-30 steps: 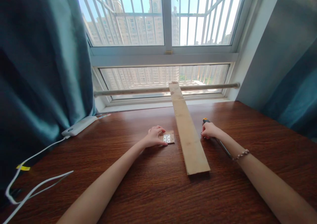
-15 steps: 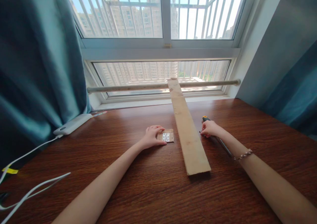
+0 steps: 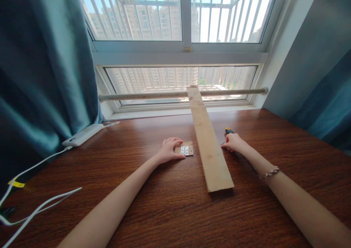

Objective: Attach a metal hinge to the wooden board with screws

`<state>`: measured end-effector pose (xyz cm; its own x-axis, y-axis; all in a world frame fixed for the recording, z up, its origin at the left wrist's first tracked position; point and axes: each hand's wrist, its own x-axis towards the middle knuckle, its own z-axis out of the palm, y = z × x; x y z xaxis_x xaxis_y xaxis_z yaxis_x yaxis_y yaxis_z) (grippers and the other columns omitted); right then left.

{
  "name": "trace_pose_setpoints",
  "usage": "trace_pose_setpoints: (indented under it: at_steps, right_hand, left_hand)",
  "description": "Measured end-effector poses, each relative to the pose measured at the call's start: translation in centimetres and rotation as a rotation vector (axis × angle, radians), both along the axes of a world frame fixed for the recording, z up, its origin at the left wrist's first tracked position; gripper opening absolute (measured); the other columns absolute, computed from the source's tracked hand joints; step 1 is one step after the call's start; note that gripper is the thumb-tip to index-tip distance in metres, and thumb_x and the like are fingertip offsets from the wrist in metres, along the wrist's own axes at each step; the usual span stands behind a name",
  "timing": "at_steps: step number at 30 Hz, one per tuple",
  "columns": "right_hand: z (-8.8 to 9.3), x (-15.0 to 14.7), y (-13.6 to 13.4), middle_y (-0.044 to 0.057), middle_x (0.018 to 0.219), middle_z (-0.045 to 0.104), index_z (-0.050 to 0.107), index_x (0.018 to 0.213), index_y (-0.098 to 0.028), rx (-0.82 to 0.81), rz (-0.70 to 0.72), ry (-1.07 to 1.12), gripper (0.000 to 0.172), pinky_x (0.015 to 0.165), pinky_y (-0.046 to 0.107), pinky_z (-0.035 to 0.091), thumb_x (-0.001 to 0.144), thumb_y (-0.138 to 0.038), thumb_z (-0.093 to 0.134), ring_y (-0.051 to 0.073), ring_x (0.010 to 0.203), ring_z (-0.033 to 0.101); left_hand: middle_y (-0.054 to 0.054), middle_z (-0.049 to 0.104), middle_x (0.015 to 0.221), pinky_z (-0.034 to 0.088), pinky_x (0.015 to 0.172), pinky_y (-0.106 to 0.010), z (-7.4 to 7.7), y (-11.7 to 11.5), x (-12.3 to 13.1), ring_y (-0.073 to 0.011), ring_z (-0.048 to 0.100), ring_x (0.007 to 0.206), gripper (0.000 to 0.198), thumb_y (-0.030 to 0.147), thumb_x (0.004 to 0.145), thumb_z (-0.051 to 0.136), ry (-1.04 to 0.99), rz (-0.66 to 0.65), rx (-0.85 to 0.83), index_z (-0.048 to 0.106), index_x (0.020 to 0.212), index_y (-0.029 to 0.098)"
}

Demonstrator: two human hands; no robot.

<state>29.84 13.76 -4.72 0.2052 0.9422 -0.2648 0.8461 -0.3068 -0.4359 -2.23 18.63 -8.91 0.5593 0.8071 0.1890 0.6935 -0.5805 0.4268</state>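
A long pale wooden plank [image 3: 210,145] lies on the dark wooden table [image 3: 170,211], its far end resting on a rod [image 3: 142,95] by the window. Left of the plank lies a small wooden block with a metal hinge [image 3: 186,149]; my left hand [image 3: 168,150] has its fingers curled round the block's left edge. On the plank's right side my right hand [image 3: 232,142] is closed on a screwdriver [image 3: 228,131] with an orange and black handle; its shaft is hidden under my forearm.
A white power bank [image 3: 82,135] lies at the table's back left, with white cables [image 3: 35,209] trailing to the left edge. Teal curtains [image 3: 41,76] hang on both sides. The window sill [image 3: 164,113] runs behind the table.
Both hands stay where they were. The right forearm now covers the screwdriver's shaft, which showed before. The view has shifted slightly.
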Motion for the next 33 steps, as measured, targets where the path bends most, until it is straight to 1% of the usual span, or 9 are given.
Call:
trace_pose_setpoints:
  at_steps: [7,14,17,20,22,24,26,30,33]
  right_hand:
    - [-0.3,0.4,0.1,0.006,0.053,0.059,0.055,0.068,-0.012,-0.005,0.023,-0.049,0.018,0.044,0.021,0.045,0.073,-0.023,0.068,0.015,0.049,0.059]
    - [-0.8,1.0,0.6,0.008,0.055,0.061,0.058,0.076,-0.01,0.001,0.046,-0.103,0.022,0.045,0.021,0.043,0.08,-0.032,0.061,0.016,0.05,0.061]
    - [-0.2,1.1,0.5,0.008,0.058,0.062,0.058,0.077,-0.011,0.014,0.051,-0.136,0.022,0.048,0.022,0.043,0.081,-0.033,0.06,0.017,0.052,0.062]
    - [1.4,0.6,-0.2,0.012,0.072,0.065,0.058,0.074,-0.012,0.129,0.06,-0.219,0.023,0.059,0.025,0.043,0.082,-0.034,0.059,0.02,0.07,0.063]
    - [2.8,-0.5,-1.3,0.011,0.079,0.066,0.058,0.073,-0.014,0.3,0.103,-0.261,0.023,0.064,0.025,0.04,0.083,-0.035,0.057,0.02,0.076,0.061]
    - [3.9,-2.6,-2.9,0.007,0.075,0.065,0.057,0.071,-0.016,0.477,0.197,-0.221,0.023,0.063,0.025,0.037,0.085,-0.035,0.054,0.016,0.071,0.058]
    - [4.3,-5.4,-4.8,0.004,0.068,0.062,0.055,0.067,-0.017,0.554,0.319,-0.099,0.025,0.06,0.024,0.034,0.085,-0.034,0.053,0.013,0.063,0.053]
    - [2.7,-11.1,-7.6,0.002,0.068,0.059,0.055,0.07,-0.017,0.509,0.614,0.088,0.018,0.058,0.022,0.034,0.085,-0.026,0.052,0.012,0.062,0.05]
    - [1.0,-13.6,-7.4,0.005,0.076,0.06,0.055,0.076,-0.016,0.507,0.701,0.064,0.01,0.061,0.024,0.035,0.084,-0.021,0.051,0.014,0.067,0.052]
  left_hand:
    - [-0.006,0.056,0.122,0.027,0.101,-0.042,-0.2,0.2,0.0,-0.0295,0.044,0.117,0.07,0.061,0.054,0.072,0.004,0.001,0.003,0.06,0.113,0.026]
    - [-0.008,0.055,0.124,0.025,0.103,-0.043,-0.2,-0.1,0.0,-0.0297,0.042,0.118,0.076,0.06,0.055,0.073,0.005,0.008,0.009,0.056,0.12,0.025]
    - [-0.008,0.055,0.123,0.024,0.103,-0.044,0.0,-0.3,0.0,-0.0296,0.042,0.118,0.076,0.06,0.055,0.073,-0.009,-0.003,0.008,0.056,0.12,0.027]
    - [-0.007,0.056,0.121,0.024,0.103,-0.044,0.2,-0.5,0.0,-0.0288,0.042,0.117,0.07,0.062,0.054,0.073,-0.029,-0.036,0.026,0.06,0.113,0.027]
    - [-0.006,0.057,0.12,0.024,0.102,-0.043,0.3,-0.6,0.0,-0.0278,0.043,0.117,0.062,0.061,0.055,0.073,-0.043,-0.049,0.034,0.063,0.105,0.026]
    - [-0.004,0.058,0.117,0.024,0.102,-0.043,0.4,-0.6,0.1,-0.0269,0.043,0.115,0.053,0.058,0.056,0.073,-0.055,-0.054,0.03,0.064,0.097,0.027]
    - [-0.004,0.059,0.114,0.024,0.102,-0.044,0.5,-0.7,0.2,-0.0264,0.044,0.114,0.046,0.055,0.057,0.074,-0.062,-0.054,0.025,0.065,0.092,0.026]
    - [-0.005,0.058,0.113,0.026,0.101,-0.044,0.5,-0.8,0.3,-0.0268,0.044,0.113,0.044,0.051,0.055,0.077,-0.078,-0.022,0.02,0.065,0.089,0.025]
    - [-0.006,0.058,0.112,0.027,0.101,-0.043,0.7,-0.8,0.2,-0.0264,0.044,0.112,0.042,0.047,0.056,0.078,-0.107,-0.021,0.021,0.065,0.088,0.023]
